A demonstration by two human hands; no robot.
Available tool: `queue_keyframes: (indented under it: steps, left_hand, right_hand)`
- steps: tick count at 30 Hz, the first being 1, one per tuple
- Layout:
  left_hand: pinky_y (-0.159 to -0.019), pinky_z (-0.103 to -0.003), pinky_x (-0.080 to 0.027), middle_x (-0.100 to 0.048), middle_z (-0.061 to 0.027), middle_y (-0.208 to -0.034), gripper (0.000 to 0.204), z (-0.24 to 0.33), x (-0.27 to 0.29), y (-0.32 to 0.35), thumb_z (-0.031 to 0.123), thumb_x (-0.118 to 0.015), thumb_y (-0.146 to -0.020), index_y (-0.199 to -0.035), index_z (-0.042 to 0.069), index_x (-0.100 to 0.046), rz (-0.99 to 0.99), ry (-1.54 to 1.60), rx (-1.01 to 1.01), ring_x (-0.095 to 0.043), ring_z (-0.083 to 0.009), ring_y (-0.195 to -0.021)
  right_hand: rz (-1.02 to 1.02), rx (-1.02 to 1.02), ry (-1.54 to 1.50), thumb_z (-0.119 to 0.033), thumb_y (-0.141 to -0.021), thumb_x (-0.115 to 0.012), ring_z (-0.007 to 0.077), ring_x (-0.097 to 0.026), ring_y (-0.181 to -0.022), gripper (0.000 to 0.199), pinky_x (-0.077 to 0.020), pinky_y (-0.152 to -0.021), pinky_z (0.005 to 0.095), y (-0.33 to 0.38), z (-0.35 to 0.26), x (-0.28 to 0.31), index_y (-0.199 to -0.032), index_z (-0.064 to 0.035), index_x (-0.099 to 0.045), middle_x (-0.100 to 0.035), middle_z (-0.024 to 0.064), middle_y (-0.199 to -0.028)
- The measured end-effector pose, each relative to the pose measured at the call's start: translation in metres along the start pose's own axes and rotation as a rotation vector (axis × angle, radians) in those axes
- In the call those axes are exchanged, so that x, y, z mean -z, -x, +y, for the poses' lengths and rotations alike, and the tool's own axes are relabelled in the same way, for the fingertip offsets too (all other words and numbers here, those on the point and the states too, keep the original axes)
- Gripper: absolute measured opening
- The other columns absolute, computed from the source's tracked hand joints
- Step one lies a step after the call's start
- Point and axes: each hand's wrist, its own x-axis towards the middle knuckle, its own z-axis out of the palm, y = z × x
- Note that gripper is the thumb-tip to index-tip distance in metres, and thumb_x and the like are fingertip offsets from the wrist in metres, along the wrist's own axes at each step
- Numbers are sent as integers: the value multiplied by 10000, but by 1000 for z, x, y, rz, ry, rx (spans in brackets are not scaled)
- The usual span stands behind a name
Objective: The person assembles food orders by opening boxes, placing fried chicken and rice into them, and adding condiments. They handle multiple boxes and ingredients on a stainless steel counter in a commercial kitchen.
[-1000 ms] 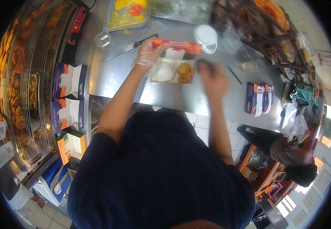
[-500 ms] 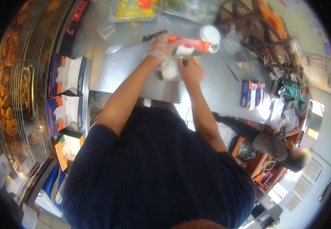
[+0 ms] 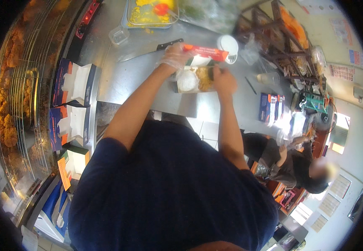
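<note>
An open cardboard food box [image 3: 206,53] with a red-orange lid flap stands on the steel counter in front of me. Inside it, a white rounded portion [image 3: 187,80], looking like wrapped rice, lies left of a golden-brown fried piece [image 3: 205,80]. My left hand [image 3: 175,55], in a clear plastic glove, closes on the box's far left corner by the lid. At the box's right side is my right hand [image 3: 225,81], apparently bare, its fingers curled in. A small dark thing shows by its fingertips; its kind is unclear.
Behind my left hand lies a black-handled knife [image 3: 169,44]. A tray of yellow food [image 3: 152,12] and a white round container [image 3: 228,47] stand farther back. Folded boxes [image 3: 76,85] line the left edge beside a fried-food display case. Another person [image 3: 290,161] works at right.
My right hand has moved right, from over the box to its right side, uncovering the fried piece. My left hand stays at the lid. The other person has turned, arms now showing.
</note>
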Motion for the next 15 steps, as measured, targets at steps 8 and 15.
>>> queue_keyframes:
  steps: [8, 15]
  left_hand:
    - [-756, -371, -493, -689, -136, -902, 500, -2, -12, -5, 500, -689, -770, -1005, 59, -675, -22, 18, 43, -647, -268, -830]
    - [-811, -382, -479, -671, -169, -976, 505, -20, -28, -8, 511, -668, -772, -1029, 77, -670, -27, 35, 60, -629, -314, -909]
  right_hand:
    - [-11, 32, 75, -541, -854, -450, 377, -663, -731, 501, -516, -664, 476, 20, -6, -22, -931, -76, -618, -670, 200, -765]
    - [105, 22, -23, -533, -832, -491, 354, -662, -635, 470, -513, -576, 475, 33, 6, -4, -860, -80, -614, -665, 179, -722]
